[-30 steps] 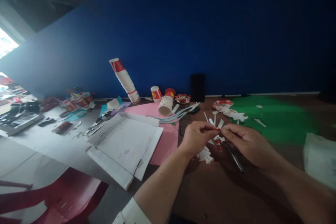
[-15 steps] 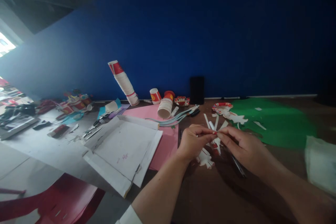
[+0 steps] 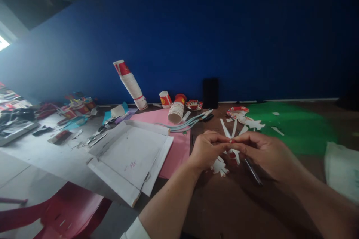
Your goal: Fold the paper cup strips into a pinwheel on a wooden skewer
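Left hand (image 3: 206,152), right hand (image 3: 270,154) | hands together, pinching red-and-white cut paper (image 3: 234,129) between fingertips | forearms (image 3: 174,197) slanting inward

It looks like a craft room or classroom workspace: a pink sheet (image 3: 179,160) and a green sheet (image 3: 297,130) lie on the tabletop (image 3: 230,205) with cut paper scraps (image 3: 219,166), and a tall stack of paper cups (image 3: 131,85) rises at its far edge, before a blue wall (image 3: 179,41). A red chair (image 3: 71,207) stands by the near edge, leftward.
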Motion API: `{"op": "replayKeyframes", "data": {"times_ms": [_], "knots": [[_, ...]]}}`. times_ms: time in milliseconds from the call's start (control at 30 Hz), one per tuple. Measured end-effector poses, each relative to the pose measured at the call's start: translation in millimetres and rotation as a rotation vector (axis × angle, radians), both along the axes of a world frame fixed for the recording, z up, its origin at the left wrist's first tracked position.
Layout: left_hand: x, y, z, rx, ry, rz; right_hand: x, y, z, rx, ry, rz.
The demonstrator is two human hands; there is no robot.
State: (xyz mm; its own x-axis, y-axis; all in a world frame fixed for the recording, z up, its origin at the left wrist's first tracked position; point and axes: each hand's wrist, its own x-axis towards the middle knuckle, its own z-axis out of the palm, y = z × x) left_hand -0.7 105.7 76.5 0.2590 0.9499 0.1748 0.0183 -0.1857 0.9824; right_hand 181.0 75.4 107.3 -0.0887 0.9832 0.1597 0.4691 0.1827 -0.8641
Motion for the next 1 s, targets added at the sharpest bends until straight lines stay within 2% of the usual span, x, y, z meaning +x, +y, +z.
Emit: {"op": "replayKeyframes", "data": {"times_ms": [200, 333, 467, 533, 733, 1000], "knots": [[-1.4, -1.6, 8.5, 0.103, 0.077, -0.010, -3.2, -1.4, 10.2, -0.031, -0.026, -0.012], [0.7, -2.7, 7.8, 0.091, 0.149, 0.043, -3.8, -1.1, 5.3, -0.037, -0.073, -0.069], [2.4, -4.4, 5.6, 0.050, 0.225, 0.084, -1.4, -0.7, 0.3, 0.036, -0.192, -0.119], [2.6, -4.4, 3.5, 0.078, 0.255, 0.096, 0.1, -0.3, -1.3, 0.055, -0.230, -0.135], [1.7, -2.5, -2.7, 0.236, 0.325, 0.104, 3.0, 1.4, -3.3, 0.057, -0.261, -0.098], [1.0, -4.4, -0.5, 0.281, 0.325, 0.078, 4.2, 0.2, 5.5, 0.012, -0.213, -0.026]]}}
